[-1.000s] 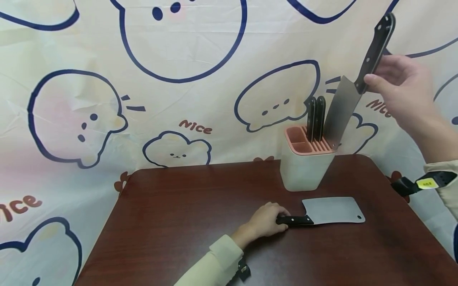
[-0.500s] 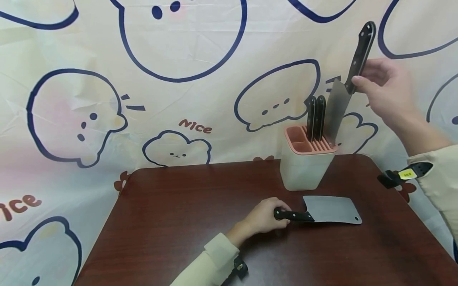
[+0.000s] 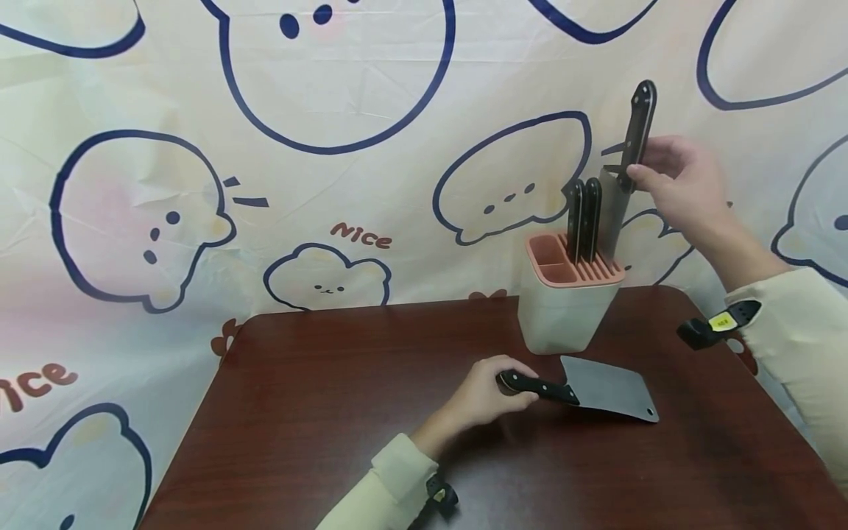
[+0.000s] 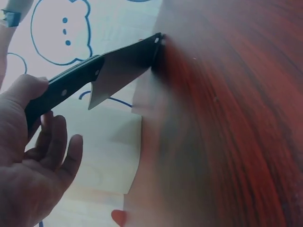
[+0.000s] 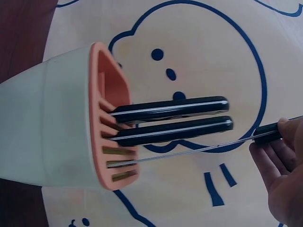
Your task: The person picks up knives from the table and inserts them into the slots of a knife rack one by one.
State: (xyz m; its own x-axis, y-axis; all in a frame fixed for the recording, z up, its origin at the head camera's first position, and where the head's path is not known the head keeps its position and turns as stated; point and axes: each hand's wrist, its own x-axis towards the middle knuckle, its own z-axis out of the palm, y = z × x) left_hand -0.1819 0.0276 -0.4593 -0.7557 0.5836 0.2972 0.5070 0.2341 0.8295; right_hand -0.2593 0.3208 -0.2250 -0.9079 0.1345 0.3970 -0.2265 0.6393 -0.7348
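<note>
My left hand (image 3: 486, 394) grips the black handle of a cleaver (image 3: 609, 388) low over the table. In the left wrist view the cleaver (image 4: 125, 64) is tilted, handle raised and the blade's far end close to the tabletop. Between thumb and fingers, my right hand (image 3: 689, 184) pinches the handle of a wide-bladed kitchen knife (image 3: 639, 129), held nearly upright with the blade down. The right wrist view shows its blade edge-on, the tip at a slot of the pale green knife holder (image 5: 42, 118). Two black-handled knives (image 5: 173, 109) stand in neighbouring slots.
The knife holder stands near the back right of the brown table (image 3: 318, 397); its pink top (image 3: 550, 250) has two square compartments beside the slots. Behind the table hangs a cartoon-printed cloth (image 3: 371, 191).
My right hand has moved left and down, bringing the kitchen knife more upright and its blade lower at the holder. My left hand has raised the cleaver's handle and turned the blade slightly.
</note>
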